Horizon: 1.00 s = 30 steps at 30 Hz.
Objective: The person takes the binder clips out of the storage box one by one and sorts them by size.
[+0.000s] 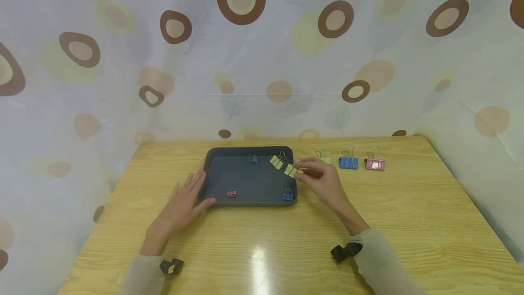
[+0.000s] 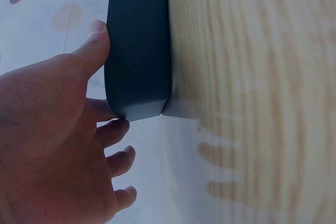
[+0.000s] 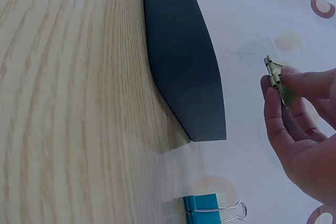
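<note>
A dark tray [image 1: 245,179] lies on the wooden table. At its left end, my left hand [image 1: 184,206] touches the rim with spread, mostly straight fingers; the thumb rests on the front edge. My right hand [image 1: 325,181] pinches a yellow binder clip [image 1: 291,170] between thumb and fingers, over the tray's right edge. In the right wrist view, this held clip [image 3: 275,74] is raised above the tray's wall [image 3: 184,66]. Inside the tray are a teal binder clip [image 1: 254,159], another yellow one [image 1: 276,162], a red one [image 1: 231,193] and a blue one [image 1: 288,196].
Right of the tray, a larger blue binder clip [image 1: 349,163] and a pink one [image 1: 375,164] stand on the table [image 1: 409,222]. Beside them a pale yellow-green clip [image 1: 325,160] is partly hidden behind my right hand. A patterned curtain [image 1: 254,58] hangs behind the table.
</note>
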Each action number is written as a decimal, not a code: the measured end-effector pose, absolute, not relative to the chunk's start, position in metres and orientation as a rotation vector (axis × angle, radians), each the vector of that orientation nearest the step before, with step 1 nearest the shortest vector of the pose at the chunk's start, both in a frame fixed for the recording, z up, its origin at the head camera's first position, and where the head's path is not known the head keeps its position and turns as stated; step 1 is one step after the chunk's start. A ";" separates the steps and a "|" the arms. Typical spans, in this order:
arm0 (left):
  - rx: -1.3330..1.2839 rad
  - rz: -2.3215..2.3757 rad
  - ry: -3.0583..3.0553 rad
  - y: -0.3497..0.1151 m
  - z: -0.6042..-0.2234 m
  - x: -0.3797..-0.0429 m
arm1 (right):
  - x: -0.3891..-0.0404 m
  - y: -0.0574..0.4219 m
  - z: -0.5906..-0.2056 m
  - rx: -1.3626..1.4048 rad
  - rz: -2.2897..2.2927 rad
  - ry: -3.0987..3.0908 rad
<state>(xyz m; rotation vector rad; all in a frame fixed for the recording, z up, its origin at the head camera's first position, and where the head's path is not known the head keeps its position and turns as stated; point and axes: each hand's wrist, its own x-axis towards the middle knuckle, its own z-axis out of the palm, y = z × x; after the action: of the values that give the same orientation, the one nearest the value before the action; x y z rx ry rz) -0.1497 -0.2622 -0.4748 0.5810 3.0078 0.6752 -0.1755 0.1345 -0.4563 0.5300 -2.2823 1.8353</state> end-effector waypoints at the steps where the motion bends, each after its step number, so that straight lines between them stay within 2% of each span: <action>1: 0.581 0.678 3.006 -0.262 -0.475 -0.150 | -0.175 0.136 -0.456 0.526 1.839 -2.276; 30: 0.581 0.674 2.996 -0.260 -0.474 -0.149 | -0.163 0.189 -0.459 0.502 1.776 -2.356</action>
<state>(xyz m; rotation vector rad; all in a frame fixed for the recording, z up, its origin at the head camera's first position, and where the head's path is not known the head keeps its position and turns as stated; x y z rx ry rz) -0.1494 -0.2604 -0.4736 0.5806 2.9958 0.6737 -0.1632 0.1895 -0.4590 0.5021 -2.3560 1.7759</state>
